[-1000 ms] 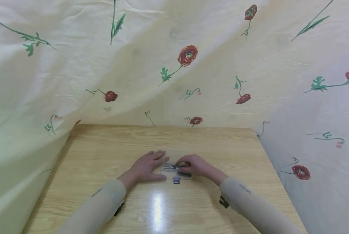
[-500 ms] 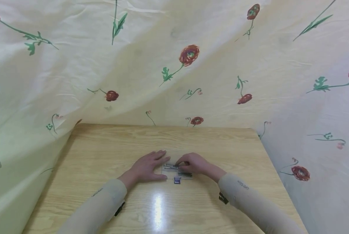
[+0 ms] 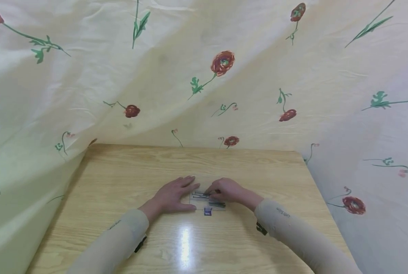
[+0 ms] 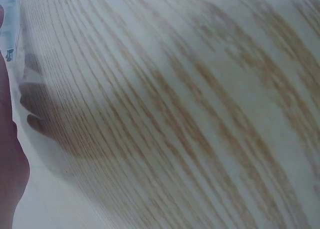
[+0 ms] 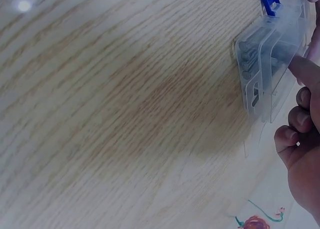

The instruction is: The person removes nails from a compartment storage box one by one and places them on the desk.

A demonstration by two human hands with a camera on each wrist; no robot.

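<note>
A clear plastic compartment box point(image 3: 191, 205) with a blue latch point(image 3: 208, 211) lies on the table. Several thin, dark metal nails point(image 3: 199, 195) lie in its far compartment and more nails point(image 3: 217, 204) in the near right one. My left hand point(image 3: 174, 194) is spread flat at the box's left side, its fingertips and thumb along that edge. My right hand point(image 3: 229, 190) reaches in from the right, fingers bent and tips down at the nails' right ends. In the right wrist view a finger dips into the box beyond the nail compartment point(image 5: 247, 59); I cannot tell whether the fingertips pinch a nail.
The wood-grain table point(image 3: 128, 167) extends on all sides of the box. A floral cloth point(image 3: 156, 76) hangs behind it and along both sides. Near the front, light reflects off the tabletop. Dark straps show under both cuffs.
The right hand has shifted slightly away from me, uncovering more of the near nails. The left hand and the box have stayed in place; the head view has drifted a little.
</note>
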